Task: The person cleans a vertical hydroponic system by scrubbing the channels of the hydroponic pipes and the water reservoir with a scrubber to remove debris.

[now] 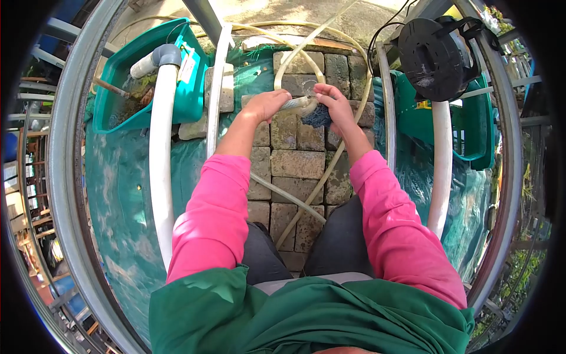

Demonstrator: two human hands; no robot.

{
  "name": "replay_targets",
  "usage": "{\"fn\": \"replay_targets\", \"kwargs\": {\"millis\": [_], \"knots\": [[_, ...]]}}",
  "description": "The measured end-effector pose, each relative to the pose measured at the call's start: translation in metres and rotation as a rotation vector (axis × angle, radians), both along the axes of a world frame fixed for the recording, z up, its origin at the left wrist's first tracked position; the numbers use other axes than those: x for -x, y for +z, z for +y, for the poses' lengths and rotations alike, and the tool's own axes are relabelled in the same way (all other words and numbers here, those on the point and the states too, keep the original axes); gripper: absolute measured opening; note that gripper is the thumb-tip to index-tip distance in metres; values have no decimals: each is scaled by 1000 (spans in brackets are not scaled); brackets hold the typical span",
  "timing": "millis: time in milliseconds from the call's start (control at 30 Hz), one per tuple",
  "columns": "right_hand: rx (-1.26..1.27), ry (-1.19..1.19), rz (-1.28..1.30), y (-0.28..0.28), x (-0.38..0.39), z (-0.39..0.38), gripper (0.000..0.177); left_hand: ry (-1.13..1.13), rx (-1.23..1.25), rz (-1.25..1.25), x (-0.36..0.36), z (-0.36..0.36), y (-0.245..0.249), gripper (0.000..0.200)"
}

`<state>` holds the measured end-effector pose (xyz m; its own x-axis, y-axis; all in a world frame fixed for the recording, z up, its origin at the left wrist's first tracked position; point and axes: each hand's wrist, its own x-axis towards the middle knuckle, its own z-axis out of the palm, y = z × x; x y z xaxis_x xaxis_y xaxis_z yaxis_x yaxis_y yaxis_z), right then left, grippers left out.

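Observation:
My left hand [266, 107] is closed around a pale braided hose [293, 104] and holds its end out toward the right. Facing it, my right hand [337, 108] has its fingers curled at the hose's tip, with a crumpled dark blue cloth or mesh [316, 117] in its grasp. A thin, clear thread or wire loop [309, 86] seems to stand up between the two hands; its exact form is too small to tell. Both hands are above the brick paving [298, 164], between two metal frame posts.
Yellowish hose [352, 42] loops over the bricks. At left stands a green tub [195, 94] with a white pipe [163, 135]; at right, another green tub [407, 121], a white pipe [441, 171] and a black round device [425, 59]. Metal rails [69, 147] flank both sides.

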<state>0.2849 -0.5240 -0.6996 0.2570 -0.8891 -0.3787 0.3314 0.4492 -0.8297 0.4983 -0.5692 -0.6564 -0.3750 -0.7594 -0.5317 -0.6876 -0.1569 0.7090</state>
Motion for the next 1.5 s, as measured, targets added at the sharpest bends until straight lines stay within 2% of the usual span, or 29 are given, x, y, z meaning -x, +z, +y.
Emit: {"fn": "replay_targets", "kwargs": {"millis": [67,100,133,200,233,267,333,367,400,433,500,567,600,700,800,833,867,967,1067,1167,1300,1433,1500], "knots": [[146,-563,430,-49,-17,-5,50,-35,-20,-31,2,0,-6,43],[141,-649,493,-48,-23,-7,61,-65,-47,-60,2,2,-4,41],[142,-648,492,-46,-26,-13,61,-64,-47,-61,1,3,-1,41],[-316,-559,355,-36,-26,-23,43,-26,-117,-52,-1,6,3,36],[-429,-292,96,-31,-14,-26,30,-29,-121,-50,-3,7,1,36],[-426,-294,98,-29,-8,-30,30,-19,-119,-18,-6,7,-2,35],[-393,-277,71,-31,3,-40,18,-9,-114,14,-7,6,-3,35],[-327,-357,-14,-32,11,-48,18,-69,8,-42,-4,7,-4,34],[-177,-470,3,-33,12,-55,25,-130,129,-97,-1,8,-5,34],[-105,-531,48,-18,12,-55,28,-132,130,-96,1,7,-14,34],[-30,-595,99,-1,15,-55,31,-159,494,-272,10,9,-21,36],[178,-771,175,5,17,-57,33,-113,446,-306,21,12,-13,37],[179,-774,175,6,17,-58,33,-67,392,-347,26,14,-6,38],[255,-999,201,-1,13,-60,34,-32,411,-386,35,17,-4,39],[141,-1002,213,-31,16,-60,36,-34,416,-408,38,19,-22,39],[93,-882,95,-35,20,-53,41,-37,414,-409,38,18,-31,39],[88,-884,94,-40,20,-47,41,-48,421,-426,37,18,-39,39],[-136,-710,-123,-47,15,-25,47,-64,412,-449,38,19,-60,38],[-320,-608,-207,-65,1,-9,38,-91,423,-480,48,22,-66,38],[-366,-582,-285,-92,-6,0,33,-112,436,-504,50,23,-67,38],[-319,-509,-224,-81,-13,12,29,-119,448,-534,45,22,-71,39],[-220,-585,-46,-91,-25,2,31,-163,467,-537,40,17,-78,41],[-205,-617,45,-95,-28,-10,30,-207,395,-509,41,14,-77,42]]}}
